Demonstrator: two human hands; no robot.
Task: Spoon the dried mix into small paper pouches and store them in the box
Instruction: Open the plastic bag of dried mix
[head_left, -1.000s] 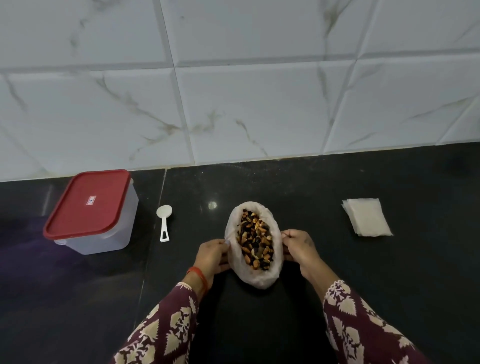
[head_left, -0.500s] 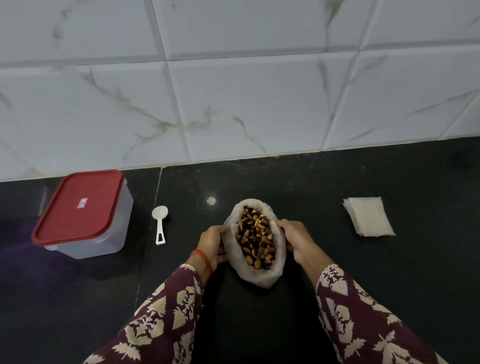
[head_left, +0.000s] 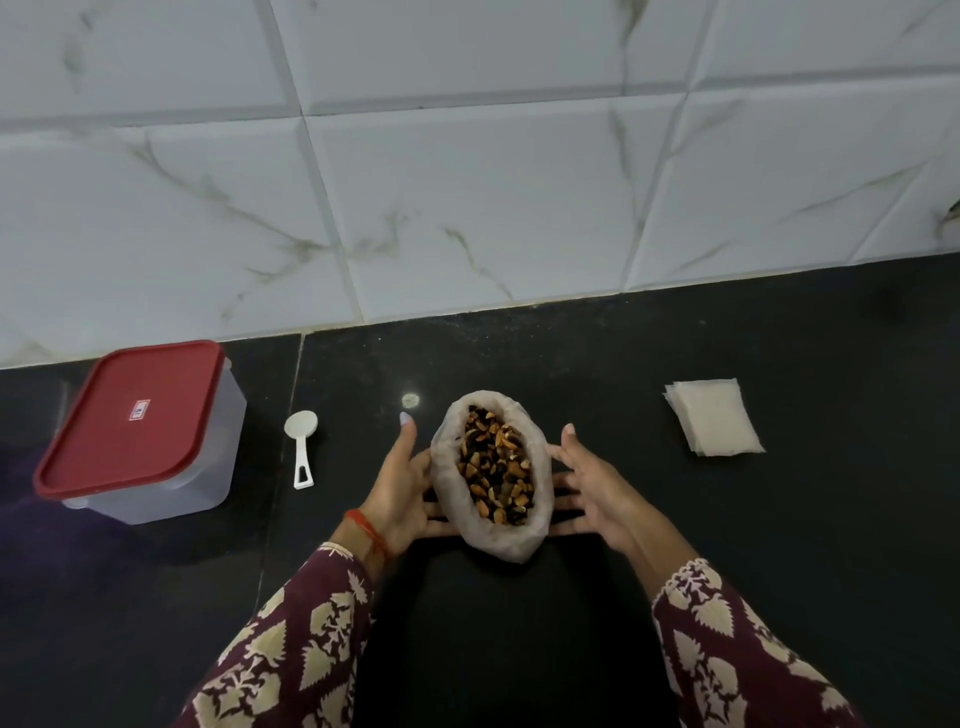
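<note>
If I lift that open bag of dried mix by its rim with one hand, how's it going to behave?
Probably floppy: the bag looks like thin soft plastic with a rolled-down rim, slumped on the counter. It seems nearly full of dried mix, so lifting one side would likely sag the mouth and spill pieces. The left hand and right hand flank it open; supporting both sides seems safer.

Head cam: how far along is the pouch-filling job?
Barely started. Done: the bag of dried mix stands open on the counter. In hand: left hand and right hand flank it with fingers spread, no grip on anything. Left: the spoon lies untouched, the paper pouches sit stacked and unfilled, and the box has its red lid on.
</note>
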